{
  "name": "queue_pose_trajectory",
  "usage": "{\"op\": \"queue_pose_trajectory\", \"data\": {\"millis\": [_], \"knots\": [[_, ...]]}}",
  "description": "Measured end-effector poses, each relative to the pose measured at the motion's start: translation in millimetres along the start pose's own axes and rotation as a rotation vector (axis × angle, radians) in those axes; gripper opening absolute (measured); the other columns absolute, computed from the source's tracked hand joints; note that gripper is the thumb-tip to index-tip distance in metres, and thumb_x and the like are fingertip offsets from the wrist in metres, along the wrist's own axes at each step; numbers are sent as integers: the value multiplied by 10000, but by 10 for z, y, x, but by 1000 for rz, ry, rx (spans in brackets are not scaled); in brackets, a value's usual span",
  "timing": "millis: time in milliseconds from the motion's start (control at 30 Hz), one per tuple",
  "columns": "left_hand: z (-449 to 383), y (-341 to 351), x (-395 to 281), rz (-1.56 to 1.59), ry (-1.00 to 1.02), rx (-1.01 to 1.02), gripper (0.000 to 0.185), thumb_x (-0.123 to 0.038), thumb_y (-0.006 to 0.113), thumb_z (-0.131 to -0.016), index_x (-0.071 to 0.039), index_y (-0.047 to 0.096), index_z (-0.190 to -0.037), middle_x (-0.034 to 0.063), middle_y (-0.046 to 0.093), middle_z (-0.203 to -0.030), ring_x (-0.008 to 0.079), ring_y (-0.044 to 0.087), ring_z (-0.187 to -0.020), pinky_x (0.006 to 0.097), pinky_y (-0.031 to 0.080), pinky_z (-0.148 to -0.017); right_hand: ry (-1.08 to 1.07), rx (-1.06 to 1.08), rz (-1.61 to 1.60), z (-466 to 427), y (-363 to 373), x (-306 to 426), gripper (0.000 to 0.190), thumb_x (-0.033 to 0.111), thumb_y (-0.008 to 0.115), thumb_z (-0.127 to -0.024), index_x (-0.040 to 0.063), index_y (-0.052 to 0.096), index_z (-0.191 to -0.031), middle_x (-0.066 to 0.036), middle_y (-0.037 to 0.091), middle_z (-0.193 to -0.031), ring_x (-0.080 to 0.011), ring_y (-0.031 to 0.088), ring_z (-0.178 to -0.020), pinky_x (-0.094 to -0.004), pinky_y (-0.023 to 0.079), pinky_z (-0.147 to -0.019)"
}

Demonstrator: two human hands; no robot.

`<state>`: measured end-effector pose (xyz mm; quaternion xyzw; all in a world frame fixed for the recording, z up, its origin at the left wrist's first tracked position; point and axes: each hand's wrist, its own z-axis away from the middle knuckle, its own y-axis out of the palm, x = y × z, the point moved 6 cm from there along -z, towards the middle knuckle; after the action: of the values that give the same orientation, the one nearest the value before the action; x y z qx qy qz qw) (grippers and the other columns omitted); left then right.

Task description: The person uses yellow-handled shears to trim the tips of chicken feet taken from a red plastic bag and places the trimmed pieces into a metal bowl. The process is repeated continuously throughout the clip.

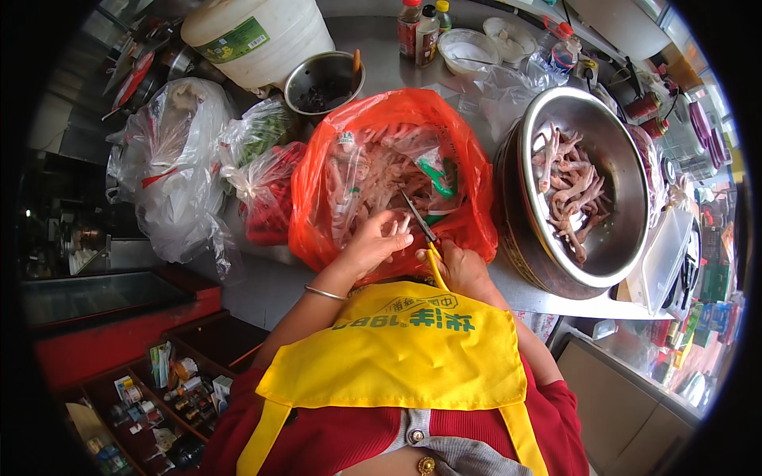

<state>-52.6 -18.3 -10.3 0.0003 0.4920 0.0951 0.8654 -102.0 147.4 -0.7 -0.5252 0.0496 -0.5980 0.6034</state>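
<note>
A red plastic bag [309, 196] stands wide open before me, full of pale chicken feet [381, 172] with clear plastic wrapping among them. Over its near side my left hand [378, 241] grips a chicken foot [400, 226] with thumb and fingers. My right hand [458, 265] holds scissors [433, 247] with yellow handles, their dark blades pointing up and left into the bag, close to the left hand's fingers. To the right, a steel basin [625, 208] holds more chicken feet [574, 187] and rests on a dark round container [512, 238].
On the steel counter [372, 41] are a steel bowl [297, 107] with dark contents, a large white plastic jug [262, 41], knotted bags of red peppers [268, 208] and greens [262, 134], sauce bottles [426, 35] and a white bowl [470, 50]. A compartmented drawer [172, 398] lies lower left.
</note>
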Motion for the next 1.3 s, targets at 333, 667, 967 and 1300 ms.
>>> {"op": "queue_pose_trajectory", "data": {"millis": [333, 667, 967, 1300], "knots": [[68, -285, 9, 56, 3, -199, 319, -374, 492, -956, -58, 538, -954, 11, 516, -674, 97, 491, -476, 234, 401, -401, -48, -31, -275, 8, -47, 84, 621, 617, 469, -865, 1, 537, -899, -301, 596, -773, -483, 583, -807, -526, 445, -688], [-32, -122, -151, 572, -19, 90, 369, -68, 652, -843, -18, 468, -1160, 126, 621, -1014, 242, 650, -890, 352, 533, -753, -152, -136, -150, 133, -390, 399, 549, 564, 535, -855, 16, 510, -885, -232, 597, -675, -447, 595, -691, -499, 453, -601], [-64, -142, -39, 531, 119, -131, 197, -7, 651, -815, -27, 553, -985, 57, 625, -862, 148, 620, -702, 276, 522, -619, -322, -263, 75, 103, -303, 441, 541, 554, 566, -844, 22, 472, -875, -198, 578, -634, -419, 587, -593, -493, 443, -516], [60, -93, -124, 624, 120, -119, 278, -85, 522, -929, -80, 502, -1207, 48, 596, -983, 143, 596, -783, 321, 543, -631, -307, -281, 80, 66, -262, 327, 557, 532, 588, -841, 5, 419, -907, -199, 565, -615, -402, 595, -584, -470, 449, -490]]}}
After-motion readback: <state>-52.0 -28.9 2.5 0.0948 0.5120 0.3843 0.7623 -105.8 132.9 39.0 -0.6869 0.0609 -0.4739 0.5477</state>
